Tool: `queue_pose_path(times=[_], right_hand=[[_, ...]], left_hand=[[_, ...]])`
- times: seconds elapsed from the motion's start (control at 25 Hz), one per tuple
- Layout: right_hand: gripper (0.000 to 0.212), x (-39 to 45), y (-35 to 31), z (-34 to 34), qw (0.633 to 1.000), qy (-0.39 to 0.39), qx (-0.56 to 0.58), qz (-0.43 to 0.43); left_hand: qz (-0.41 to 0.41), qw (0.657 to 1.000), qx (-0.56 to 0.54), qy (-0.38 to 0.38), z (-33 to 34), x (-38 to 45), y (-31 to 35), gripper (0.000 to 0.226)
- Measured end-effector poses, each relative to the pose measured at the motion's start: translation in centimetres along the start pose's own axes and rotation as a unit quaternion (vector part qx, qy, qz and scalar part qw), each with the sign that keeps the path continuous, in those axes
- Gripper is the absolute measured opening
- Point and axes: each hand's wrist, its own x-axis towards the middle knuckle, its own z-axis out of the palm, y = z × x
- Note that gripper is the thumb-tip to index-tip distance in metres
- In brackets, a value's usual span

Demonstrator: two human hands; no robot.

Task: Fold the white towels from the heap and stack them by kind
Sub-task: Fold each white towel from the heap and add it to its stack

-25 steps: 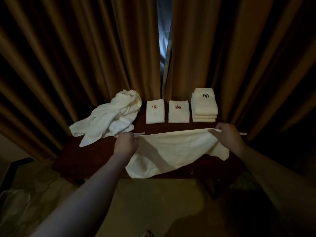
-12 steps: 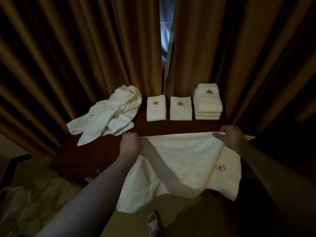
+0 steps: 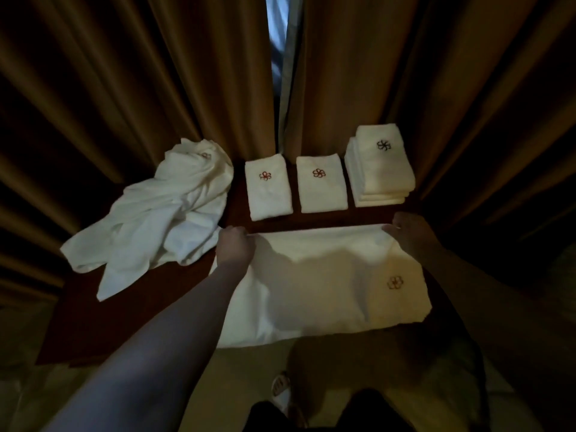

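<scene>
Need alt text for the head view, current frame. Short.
Both hands, left hand and right hand, grip the far corners of a white towel spread on a dark table. Behind it lie two folded towels with red emblems and a stack with a black emblem; an unfolded heap lies at left.

Dark wooden table [image 3: 193, 294] bears an unfolded towel heap [image 3: 162, 219], two folded red-emblem towels [image 3: 268, 187] [image 3: 321, 183], one folded stack [image 3: 381, 168], and a spread towel [image 3: 327, 285].
</scene>
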Motion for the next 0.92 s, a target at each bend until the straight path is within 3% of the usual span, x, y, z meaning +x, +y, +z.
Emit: queue_pose_path(times=[0.2, 0.36, 0.52, 0.72, 0.92], right_hand=[[0.033, 5.8, 1.6, 2.0, 0.998, 0.025, -0.018, -0.049], [0.024, 11.5, 2.0, 3.7, 0.998, 0.023, -0.063, -0.008], [0.025, 15.0, 5.2, 6.3, 0.994, 0.023, -0.086, -0.059], [0.022, 17.1, 8.2, 9.8, 0.995, -0.005, -0.085, -0.043], [0.052, 15.3, 8.4, 11.3, 0.994, 0.038, -0.063, -0.082]], left_hand=[[0.007, 1.0, 0.005, -0.009, 2.6, 5.3, -0.2, 0.02], [-0.032, 0.999, -0.01, -0.015, 5.5, 8.4, 0.4, 0.023], [-0.043, 0.999, 0.0, -0.018, 8.4, 9.9, 1.5, 0.023], [-0.077, 0.996, -0.045, -0.006, 11.6, 11.5, 2.9, 0.03], [-0.043, 0.996, -0.014, -0.08, 15.8, 9.5, 4.2, 0.058]])
